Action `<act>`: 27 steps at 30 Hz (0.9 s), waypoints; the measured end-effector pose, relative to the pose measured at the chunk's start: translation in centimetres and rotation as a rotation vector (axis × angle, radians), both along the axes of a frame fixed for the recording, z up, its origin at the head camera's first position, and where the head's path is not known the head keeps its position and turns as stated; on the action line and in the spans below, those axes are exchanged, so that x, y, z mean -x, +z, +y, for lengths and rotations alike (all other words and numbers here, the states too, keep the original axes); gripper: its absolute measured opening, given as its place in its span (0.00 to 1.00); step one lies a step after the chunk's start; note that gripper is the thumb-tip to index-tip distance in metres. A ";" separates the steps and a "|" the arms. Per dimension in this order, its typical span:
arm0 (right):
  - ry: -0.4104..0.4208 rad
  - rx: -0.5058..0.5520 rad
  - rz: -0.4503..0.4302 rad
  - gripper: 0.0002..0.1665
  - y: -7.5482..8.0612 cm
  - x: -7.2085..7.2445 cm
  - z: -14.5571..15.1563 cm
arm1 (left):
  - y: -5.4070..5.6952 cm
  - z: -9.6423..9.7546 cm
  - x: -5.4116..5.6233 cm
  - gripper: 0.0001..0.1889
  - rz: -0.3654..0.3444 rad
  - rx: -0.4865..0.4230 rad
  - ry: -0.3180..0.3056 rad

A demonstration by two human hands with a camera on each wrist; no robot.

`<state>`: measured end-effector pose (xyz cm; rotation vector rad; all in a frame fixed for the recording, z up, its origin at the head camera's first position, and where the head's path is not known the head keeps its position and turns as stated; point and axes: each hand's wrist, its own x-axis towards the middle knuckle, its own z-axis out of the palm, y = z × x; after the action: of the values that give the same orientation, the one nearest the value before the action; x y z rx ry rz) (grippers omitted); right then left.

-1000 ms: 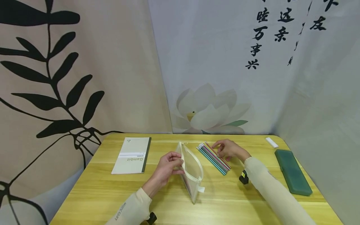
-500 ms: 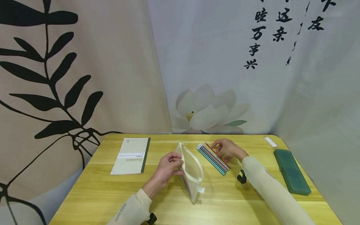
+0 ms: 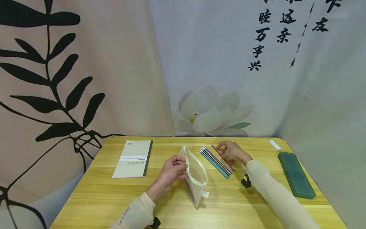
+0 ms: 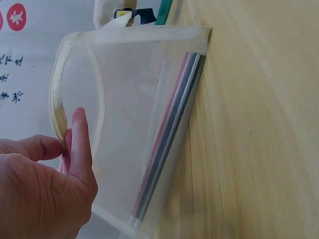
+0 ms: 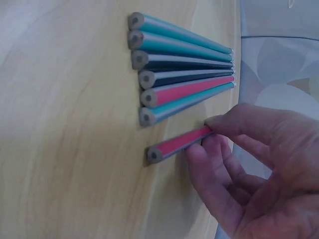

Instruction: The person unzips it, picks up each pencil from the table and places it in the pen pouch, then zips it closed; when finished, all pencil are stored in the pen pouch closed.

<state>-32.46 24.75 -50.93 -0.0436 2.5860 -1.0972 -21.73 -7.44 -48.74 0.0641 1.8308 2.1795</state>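
My left hand [image 3: 171,170] pinches the zip edge of a cream mesh pouch [image 4: 124,99], holding it upright on the table with its mouth spread. Through the mesh, several pencils [image 4: 172,124] show along the pouch's bottom. My right hand [image 3: 233,152] pinches a red pencil [image 5: 179,143] between thumb and fingers, a little apart from the row. Beside it, several teal, black and red pencils [image 5: 184,64] lie side by side on the table, their unsharpened ends toward me.
A white notebook [image 3: 133,159] lies at the left of the wooden table [image 3: 94,197]. On the right are a green case [image 3: 297,175] and, behind it, a white eraser-like block [image 3: 275,145]. Printed curtains [image 3: 214,63] hang behind the table.
The red pencil has come away to the right from the row, with my right hand on it. My left hand and the pouch have stayed nearly still.
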 end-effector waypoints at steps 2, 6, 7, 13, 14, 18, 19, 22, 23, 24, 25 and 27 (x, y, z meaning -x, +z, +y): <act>-0.012 -0.002 0.001 0.28 -0.1 0.0 -0.1 | 0.0 0.0 0.0 0.16 0.001 0.002 0.001; -0.027 -0.001 0.010 0.27 -0.2 0.1 -0.1 | -0.1 0.1 0.0 0.16 -0.001 0.005 0.002; -0.025 0.000 0.014 0.26 -0.3 0.1 -0.2 | -0.1 0.1 0.0 0.16 -0.002 0.007 0.003; 0.007 0.045 0.008 0.28 -0.6 0.1 0.4 | -0.1 0.1 -0.1 0.16 -0.011 0.007 0.005; 0.005 0.062 -0.002 0.29 -0.6 0.0 0.6 | -0.1 0.1 -0.1 0.16 -0.012 0.006 0.004; 0.012 0.172 -0.042 0.33 -0.4 -0.2 1.6 | 0.0 0.1 0.0 0.16 -0.012 0.007 0.003; 0.020 0.216 -0.055 0.34 -0.2 -0.3 1.9 | 0.0 0.1 0.0 0.16 -0.011 0.008 0.002; 0.060 0.368 -0.098 0.39 0.4 -0.7 2.5 | 0.0 0.2 0.1 0.16 -0.013 0.015 -0.004; 0.081 0.425 -0.117 0.40 0.6 -0.9 2.5 | 0.0 0.2 0.1 0.16 -0.013 0.016 -0.005; 0.104 0.481 -0.135 0.42 1.0 -1.1 2.4 | -0.1 0.2 0.1 0.16 -0.015 0.018 -0.006; 0.130 0.529 -0.147 0.43 1.3 -1.3 2.2 | -0.1 0.2 0.1 0.16 -0.014 0.019 -0.007; 0.187 0.608 -0.170 0.43 2.1 -1.7 1.6 | -0.2 0.3 0.2 0.16 -0.014 0.013 -0.009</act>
<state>-30.78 26.35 -48.86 -0.3106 1.9711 -1.6816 -21.89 -7.13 -48.90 0.0537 1.8338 2.1561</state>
